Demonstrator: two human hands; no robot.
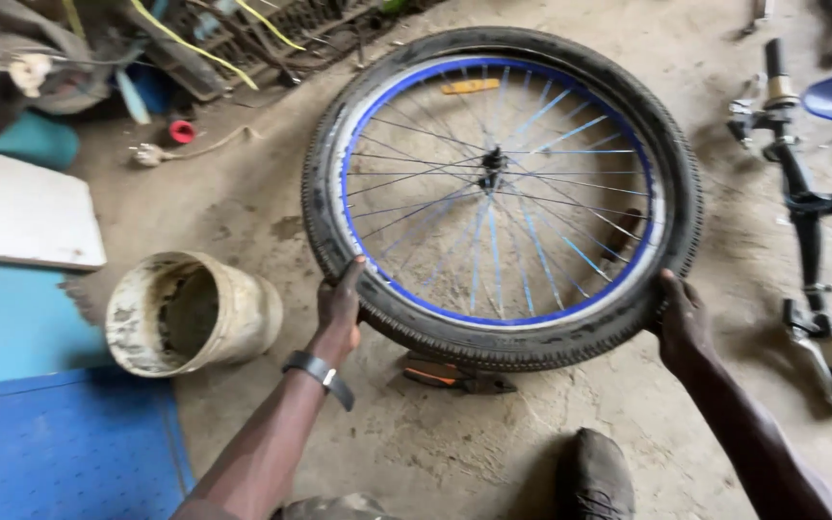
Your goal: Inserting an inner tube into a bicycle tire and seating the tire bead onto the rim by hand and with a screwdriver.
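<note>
Both hands clamp the bike wheel [503, 193] by its black tyre, left hand [339, 306] gripping near-left edge, right hand [683, 323] near-right, wheel held btwn them over dirt floor, w/ dirty bucket [190, 313] just left of left hand.

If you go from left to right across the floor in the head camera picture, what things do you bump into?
Blue mat → dirty bucket → left hand → bicycle wheel → right hand → bike handlebars.

tyre [532, 345]: matt rubber | rim [406, 289]: glossy blue metal | floor [455, 443]: rough concrete
</note>
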